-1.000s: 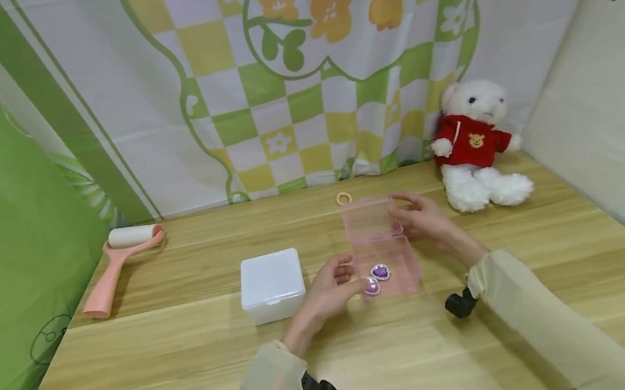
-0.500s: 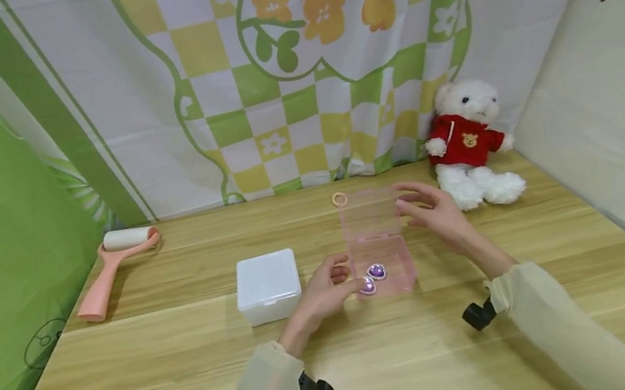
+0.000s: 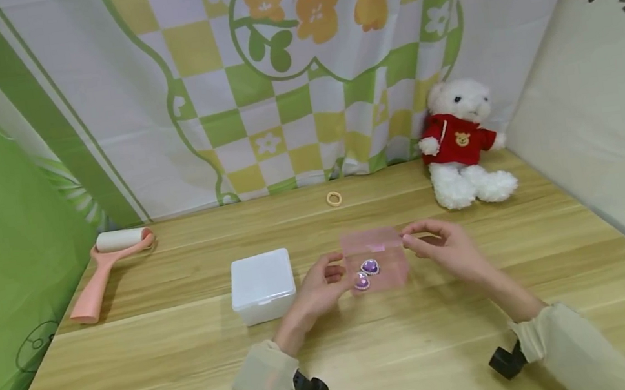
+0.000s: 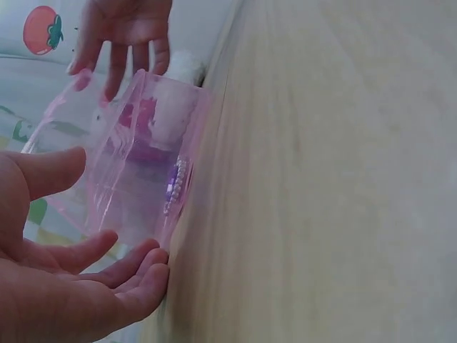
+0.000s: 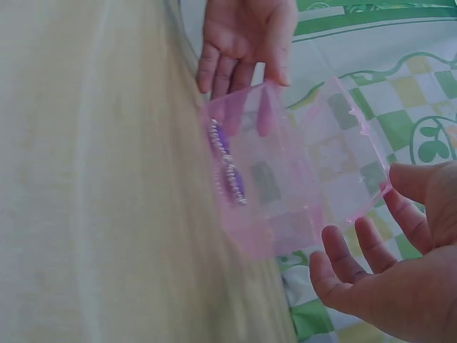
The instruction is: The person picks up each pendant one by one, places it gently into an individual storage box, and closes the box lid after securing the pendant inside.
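Observation:
A clear pink plastic box (image 3: 390, 278) sits on the table with its hinged lid (image 3: 361, 239) partly raised and tilted over the back. Inside lie two purple heart-shaped gems (image 3: 371, 267) with beaded silver-white rims. My right hand (image 3: 449, 250) pinches the lid's right corner between thumb and index finger, its other fingers loosely spread, as the right wrist view shows. At the box's left side is my left hand (image 3: 324, 286), fingertips (image 4: 158, 268) against the wall low down and thumb stretched out above the rim. Its fingers are relaxed, not wrapped round the box.
Left of the pink box stands a closed white box (image 3: 263, 285). A pink-handled lint roller (image 3: 105, 269) lies at the far left. Behind the pink box is a small yellowish ring (image 3: 334, 199). A white teddy bear in a red hoodie (image 3: 461, 141) sits at the back right.
My right hand has moved down and nearer, bringing the lid from fully swung back to partly lowered. My left hand stays beside the box. The head view has shifted slightly.

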A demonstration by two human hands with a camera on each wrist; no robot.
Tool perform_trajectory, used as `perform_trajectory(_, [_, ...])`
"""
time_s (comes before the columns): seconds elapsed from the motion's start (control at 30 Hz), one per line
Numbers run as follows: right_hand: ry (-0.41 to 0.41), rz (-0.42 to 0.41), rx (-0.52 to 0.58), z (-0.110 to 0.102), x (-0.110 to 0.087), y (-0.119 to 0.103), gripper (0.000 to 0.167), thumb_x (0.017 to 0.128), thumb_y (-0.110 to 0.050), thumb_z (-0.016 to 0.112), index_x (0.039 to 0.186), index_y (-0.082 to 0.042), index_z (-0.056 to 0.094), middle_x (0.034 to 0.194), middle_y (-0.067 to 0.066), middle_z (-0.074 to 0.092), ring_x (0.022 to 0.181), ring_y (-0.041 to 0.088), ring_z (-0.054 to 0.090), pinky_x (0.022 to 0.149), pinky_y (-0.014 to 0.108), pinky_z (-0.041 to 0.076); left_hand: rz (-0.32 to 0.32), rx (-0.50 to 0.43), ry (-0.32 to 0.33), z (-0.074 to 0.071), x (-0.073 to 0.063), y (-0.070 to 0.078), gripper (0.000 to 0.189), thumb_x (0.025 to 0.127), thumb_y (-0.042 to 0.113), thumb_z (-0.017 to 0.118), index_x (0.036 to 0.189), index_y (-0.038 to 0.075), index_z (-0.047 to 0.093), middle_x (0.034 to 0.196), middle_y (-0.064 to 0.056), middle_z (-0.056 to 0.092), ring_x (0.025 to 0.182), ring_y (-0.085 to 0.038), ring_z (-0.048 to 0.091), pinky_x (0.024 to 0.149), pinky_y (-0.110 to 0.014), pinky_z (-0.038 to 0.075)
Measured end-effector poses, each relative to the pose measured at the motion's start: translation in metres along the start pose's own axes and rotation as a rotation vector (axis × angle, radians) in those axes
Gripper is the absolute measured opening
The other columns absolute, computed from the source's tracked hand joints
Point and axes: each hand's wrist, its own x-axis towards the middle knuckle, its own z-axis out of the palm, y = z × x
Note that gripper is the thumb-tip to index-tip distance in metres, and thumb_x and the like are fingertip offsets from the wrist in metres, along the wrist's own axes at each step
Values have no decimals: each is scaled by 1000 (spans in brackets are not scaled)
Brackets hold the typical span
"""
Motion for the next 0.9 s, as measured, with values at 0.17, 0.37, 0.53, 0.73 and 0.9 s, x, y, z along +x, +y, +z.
perform_trajectory(0.17, [-36,7,16,4,-9,11,30,94,-12,62,114,9,59,124,25,55,97,7,63,79,28,53,19,-12,-17,-5,0,1,54,90,10,64,137,-6,42,121,-25,56,112,-38,53,96,-48,44])
perform_trajectory(0.37, [-40,30,42,6,-13,18,33,93,-10,63,117,13,56,126,30,53,96,15,65,74,34,55,6,-110,-29,-7,2,6,47,98,12,49,143,4,38,122,-27,56,94,-32,61,70,-33,51])
perform_trajectory(0.53, [-49,50,67,8,-13,23,33,92,-5,63,117,14,54,126,31,50,97,24,65,73,35,55,41,-61,-32,-5,2,7,39,95,17,60,133,10,54,126,-24,53,98,-28,60,63,-30,51])
perform_trajectory(0.73, [-68,92,116,10,-14,26,36,91,-4,62,120,14,51,126,31,49,102,26,62,78,33,55,23,-33,-33,-4,1,6,35,92,19,65,126,11,60,127,-20,52,101,-25,59,65,-32,52])
perform_trajectory(0.9, [-71,106,124,11,-13,27,39,92,-9,63,122,11,51,124,29,51,102,29,62,80,35,55,15,-26,-28,-4,1,5,35,91,21,67,124,14,61,127,-19,52,87,-23,61,63,-31,52])
